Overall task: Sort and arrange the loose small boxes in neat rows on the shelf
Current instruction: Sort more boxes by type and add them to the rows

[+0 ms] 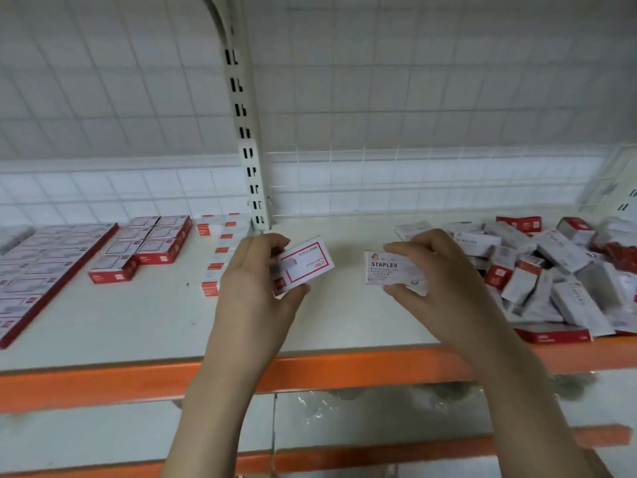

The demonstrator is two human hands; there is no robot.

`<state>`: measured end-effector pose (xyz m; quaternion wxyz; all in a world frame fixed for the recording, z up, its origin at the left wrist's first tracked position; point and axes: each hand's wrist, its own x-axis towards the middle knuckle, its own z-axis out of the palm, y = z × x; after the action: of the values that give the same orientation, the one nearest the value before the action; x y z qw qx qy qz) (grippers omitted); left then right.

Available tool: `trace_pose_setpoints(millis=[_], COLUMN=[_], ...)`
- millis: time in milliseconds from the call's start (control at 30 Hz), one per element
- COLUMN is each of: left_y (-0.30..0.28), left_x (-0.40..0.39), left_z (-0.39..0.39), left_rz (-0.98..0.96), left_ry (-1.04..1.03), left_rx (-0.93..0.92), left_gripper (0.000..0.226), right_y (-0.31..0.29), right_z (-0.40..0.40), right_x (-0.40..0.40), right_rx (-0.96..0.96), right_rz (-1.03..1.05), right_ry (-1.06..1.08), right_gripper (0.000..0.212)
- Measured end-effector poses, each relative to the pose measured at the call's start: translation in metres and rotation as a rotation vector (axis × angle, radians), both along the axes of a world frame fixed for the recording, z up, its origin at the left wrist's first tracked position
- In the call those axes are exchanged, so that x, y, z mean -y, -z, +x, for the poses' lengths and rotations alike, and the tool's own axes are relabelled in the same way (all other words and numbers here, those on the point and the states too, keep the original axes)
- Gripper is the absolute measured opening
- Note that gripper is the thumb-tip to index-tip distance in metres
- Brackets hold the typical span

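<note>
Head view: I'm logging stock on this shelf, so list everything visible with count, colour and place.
Loose boxes: a heap, too many to count, white and red, right end of the shelf.
Arranged boxes: several neat rows, white tops with red sides, left part of the shelf.
Column of boxes: one short row, white and red, beside the upright post.
Shelf: one, cream with an orange front edge.
Upright post: one, cream, slotted, at the back.
Red-framed box: one, white and red, in the left hand.
Staples box: one, white, in the right hand.
Left hand: grips the red-framed box.
Right hand: grips the staples box.
</note>
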<state>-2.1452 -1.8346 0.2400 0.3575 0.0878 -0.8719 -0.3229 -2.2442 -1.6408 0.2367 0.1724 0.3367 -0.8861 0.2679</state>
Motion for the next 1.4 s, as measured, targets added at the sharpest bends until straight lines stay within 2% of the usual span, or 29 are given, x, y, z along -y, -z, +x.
trace_pose_setpoints(millis=[333,667,833,1000,1167,1300,1400], left_y=[0.002,0.013,0.020,0.021,0.018,0.020,0.023], left_x=[0.138,0.253,0.278,0.282,0.280,0.281,0.279], left_z=[0.084,0.140,0.152,0.152,0.144,0.131,0.121], left_rz=[-0.079,-0.021,-0.029,0.123,0.127,0.037,0.031], left_ry=[-0.089,-0.137,-0.137,-0.152,-0.136,-0.136,-0.174], left_rx=[0.057,0.061,0.105,0.100,0.062,0.076,0.097], left_gripper=[0.054,0.050,0.048,0.035,0.046,0.062,0.063], right_y=[0.005,0.017,0.018,0.018,0.020,0.020,0.022], right_z=[0.059,0.117,0.123,0.116,0.102,0.090,0.082], right_x=[0.131,0.245,0.269,0.286,0.292,0.295,0.292], right_rx=[0.062,0.115,0.123,0.127,0.136,0.137,0.140], right_rz=[-0.020,0.001,0.014,0.049,0.036,0.034,0.029], right_ry=[-0.099,-0.134,-0.133,-0.163,-0.182,-0.218,-0.237], right_gripper=[0.046,0.049,0.049,0.049,0.049,0.049,0.049])
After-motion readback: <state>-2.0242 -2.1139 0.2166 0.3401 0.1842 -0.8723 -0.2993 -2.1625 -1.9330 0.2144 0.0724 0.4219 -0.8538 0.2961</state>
